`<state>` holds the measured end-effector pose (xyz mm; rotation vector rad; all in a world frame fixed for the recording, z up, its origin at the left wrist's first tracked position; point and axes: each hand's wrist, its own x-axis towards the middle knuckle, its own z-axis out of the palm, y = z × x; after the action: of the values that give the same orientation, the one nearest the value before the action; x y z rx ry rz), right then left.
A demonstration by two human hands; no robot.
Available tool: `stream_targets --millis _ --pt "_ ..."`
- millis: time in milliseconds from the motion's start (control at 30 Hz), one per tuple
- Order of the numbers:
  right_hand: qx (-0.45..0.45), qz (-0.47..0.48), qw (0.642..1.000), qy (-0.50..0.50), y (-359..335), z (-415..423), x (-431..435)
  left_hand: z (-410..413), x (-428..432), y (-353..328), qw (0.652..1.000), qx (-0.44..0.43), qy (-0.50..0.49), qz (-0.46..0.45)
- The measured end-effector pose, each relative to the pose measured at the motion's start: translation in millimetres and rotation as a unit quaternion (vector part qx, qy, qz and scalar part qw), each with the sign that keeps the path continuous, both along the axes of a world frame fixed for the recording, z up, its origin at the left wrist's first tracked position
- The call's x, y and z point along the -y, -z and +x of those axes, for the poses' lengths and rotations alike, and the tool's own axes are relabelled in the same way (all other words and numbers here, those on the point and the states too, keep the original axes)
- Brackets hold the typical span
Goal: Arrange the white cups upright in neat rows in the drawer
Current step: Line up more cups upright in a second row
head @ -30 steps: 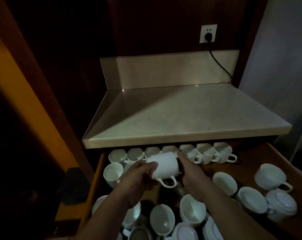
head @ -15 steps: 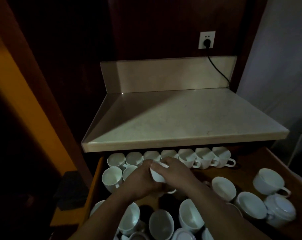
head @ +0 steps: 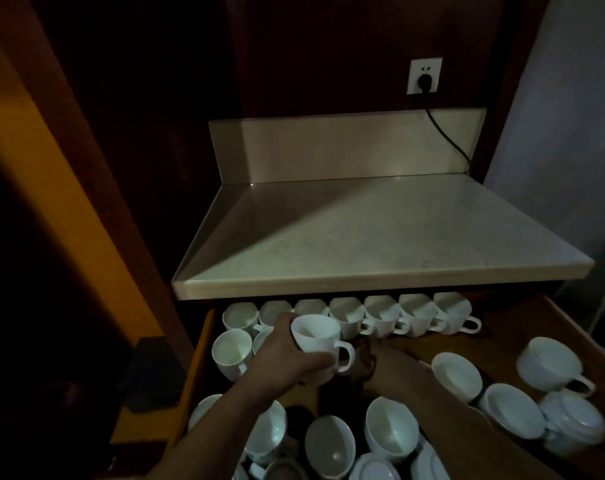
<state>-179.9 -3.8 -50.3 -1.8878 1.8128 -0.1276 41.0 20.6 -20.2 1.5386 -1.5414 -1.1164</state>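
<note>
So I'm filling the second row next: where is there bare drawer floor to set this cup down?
Bare wood lies right of the held cup in the left hand, between the back row and the loose cups on the right, around the right hand. The drawer is also bare at its back right corner. The near cups are crowded.

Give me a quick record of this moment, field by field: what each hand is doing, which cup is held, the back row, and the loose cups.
left hand: grips the held cup by its body
held cup: upright, handle to the right
right hand: low beside the cup, holds nothing visible
back row: seven upright cups under the countertop edge
second row: two cups begun at left
loose cups: several tipped or unsorted in front and right
drawer: open, wooden
</note>
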Motion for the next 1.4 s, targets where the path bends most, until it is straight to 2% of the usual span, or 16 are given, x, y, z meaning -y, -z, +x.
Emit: stream_targets --millis 233,333,500,700,800,900,1067,1400 --pt "0.067 0.008 0.997 0.032 9 -5 -2 7 9 2 0.995 0.083 0.040 -0.025" --pt "0.141 -0.013 0.985 0.095 8 -14 -1 7 16 6 0.986 0.147 0.064 -0.038" --pt "0.313 -0.043 0.926 0.206 -1 -36 4 -8 25 12 0.961 0.249 0.118 -0.037" --pt "0.483 0.010 0.839 0.250 1 -50 0 -31 38 19 0.888 0.387 0.219 -0.118" --pt "0.539 0.036 0.799 0.264 6 -50 -2 -35 49 36 0.873 0.413 0.220 -0.138" --pt "0.551 0.018 0.787 0.278 9 -49 -2 -36 58 48 0.880 0.403 0.222 -0.112" --pt "0.556 0.017 0.792 0.251 1 -46 -8 -33 61 55 0.887 0.404 0.208 -0.080" --pt "0.566 0.011 0.790 0.235 -5 -39 -12 -19 62 67 0.853 0.459 0.220 -0.114"
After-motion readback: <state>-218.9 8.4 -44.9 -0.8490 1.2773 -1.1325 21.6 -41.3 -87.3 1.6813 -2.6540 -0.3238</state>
